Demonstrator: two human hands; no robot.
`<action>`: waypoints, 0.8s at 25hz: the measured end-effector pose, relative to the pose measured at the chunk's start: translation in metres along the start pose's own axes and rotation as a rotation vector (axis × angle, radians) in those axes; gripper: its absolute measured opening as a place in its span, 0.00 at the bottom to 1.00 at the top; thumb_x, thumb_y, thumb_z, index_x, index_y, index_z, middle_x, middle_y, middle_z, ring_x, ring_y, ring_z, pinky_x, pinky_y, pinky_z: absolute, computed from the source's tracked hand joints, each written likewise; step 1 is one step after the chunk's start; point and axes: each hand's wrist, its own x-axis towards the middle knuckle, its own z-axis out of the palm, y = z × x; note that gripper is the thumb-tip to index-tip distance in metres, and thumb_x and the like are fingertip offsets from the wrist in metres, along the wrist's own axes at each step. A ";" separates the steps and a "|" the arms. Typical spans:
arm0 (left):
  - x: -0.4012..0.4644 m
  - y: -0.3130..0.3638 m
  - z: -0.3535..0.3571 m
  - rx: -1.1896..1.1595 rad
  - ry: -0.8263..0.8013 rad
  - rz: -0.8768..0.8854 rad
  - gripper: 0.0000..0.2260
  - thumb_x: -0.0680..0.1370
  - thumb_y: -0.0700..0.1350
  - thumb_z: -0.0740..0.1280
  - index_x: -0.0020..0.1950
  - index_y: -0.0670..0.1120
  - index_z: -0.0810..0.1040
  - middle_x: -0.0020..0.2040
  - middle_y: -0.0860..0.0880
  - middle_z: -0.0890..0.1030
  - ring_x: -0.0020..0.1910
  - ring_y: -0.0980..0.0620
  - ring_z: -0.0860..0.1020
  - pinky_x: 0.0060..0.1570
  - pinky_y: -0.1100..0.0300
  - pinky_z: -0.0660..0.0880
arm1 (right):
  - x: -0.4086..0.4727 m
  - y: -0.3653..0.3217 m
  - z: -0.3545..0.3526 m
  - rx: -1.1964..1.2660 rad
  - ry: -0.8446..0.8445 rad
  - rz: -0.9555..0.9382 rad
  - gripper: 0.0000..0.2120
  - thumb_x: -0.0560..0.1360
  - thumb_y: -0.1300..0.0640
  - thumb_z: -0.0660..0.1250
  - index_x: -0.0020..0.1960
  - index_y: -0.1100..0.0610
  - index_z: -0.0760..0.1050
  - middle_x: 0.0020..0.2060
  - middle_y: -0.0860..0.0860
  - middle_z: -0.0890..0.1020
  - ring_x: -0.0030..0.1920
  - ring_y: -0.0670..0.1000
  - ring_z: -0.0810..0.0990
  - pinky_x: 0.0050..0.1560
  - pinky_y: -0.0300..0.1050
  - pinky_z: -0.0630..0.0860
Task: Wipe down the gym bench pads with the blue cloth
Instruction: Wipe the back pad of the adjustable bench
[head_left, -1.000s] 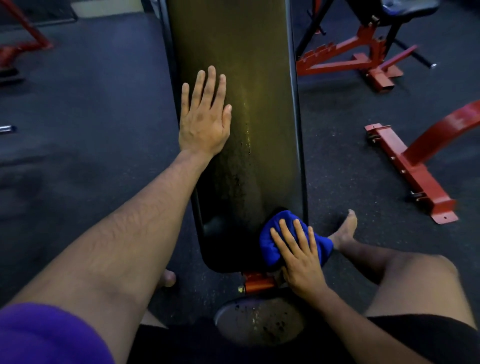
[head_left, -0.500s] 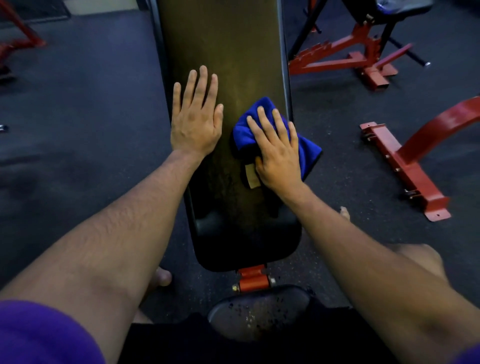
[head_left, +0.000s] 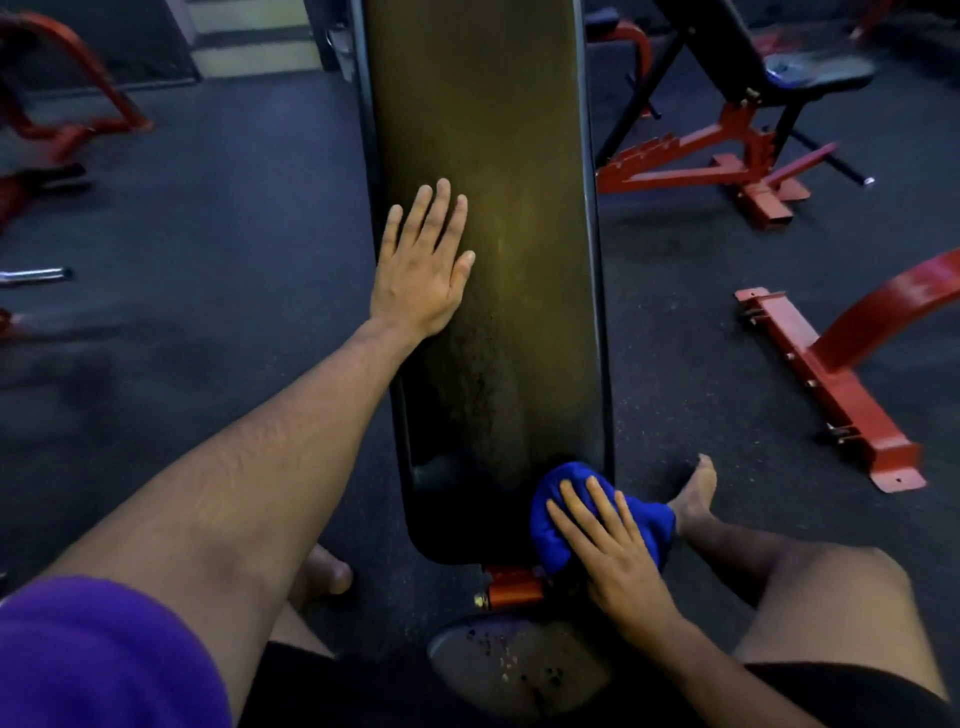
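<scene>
A long black back pad (head_left: 493, 182) of the gym bench stretches away from me down the middle of the view. My left hand (head_left: 423, 265) lies flat on its left side, fingers straight and spread. At the pad's near right corner my right hand (head_left: 615, 561) presses the bunched blue cloth (head_left: 558, 512) against the pad with straight fingers. Below it, the worn black seat pad (head_left: 511, 665) sits between my thighs, joined by a red bracket (head_left: 511, 590).
Dark rubber floor surrounds the bench. A second red-framed bench (head_left: 737, 140) stands at the back right, and a red floor frame (head_left: 831, 384) lies to the right. More red equipment (head_left: 62, 104) is at the far left, with a chrome bar end (head_left: 36, 274). My bare right foot (head_left: 696, 493) rests beside the cloth.
My right hand slid the blue cloth from the middle of the pad's right side back toward me to its near right corner. The left hand stayed flat on the pad.
</scene>
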 end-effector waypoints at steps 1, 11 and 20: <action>0.001 -0.013 -0.005 -0.018 0.005 0.046 0.27 0.86 0.55 0.47 0.83 0.47 0.55 0.84 0.45 0.54 0.82 0.46 0.53 0.80 0.45 0.52 | 0.002 0.001 -0.006 0.064 0.028 -0.023 0.50 0.65 0.61 0.71 0.81 0.50 0.51 0.80 0.50 0.55 0.79 0.58 0.52 0.76 0.58 0.52; -0.107 0.016 0.018 -0.462 0.130 -0.334 0.28 0.85 0.49 0.52 0.83 0.41 0.51 0.84 0.43 0.51 0.83 0.48 0.48 0.81 0.46 0.46 | 0.231 0.024 -0.140 0.245 0.356 0.039 0.38 0.69 0.67 0.60 0.78 0.59 0.59 0.79 0.55 0.56 0.80 0.57 0.51 0.78 0.58 0.54; -0.222 0.073 0.069 -0.244 0.148 -0.279 0.28 0.86 0.53 0.52 0.80 0.36 0.60 0.81 0.37 0.59 0.82 0.40 0.56 0.81 0.46 0.52 | 0.310 0.000 -0.111 -0.265 0.179 -0.198 0.33 0.75 0.51 0.62 0.79 0.49 0.58 0.79 0.50 0.56 0.80 0.57 0.49 0.77 0.62 0.47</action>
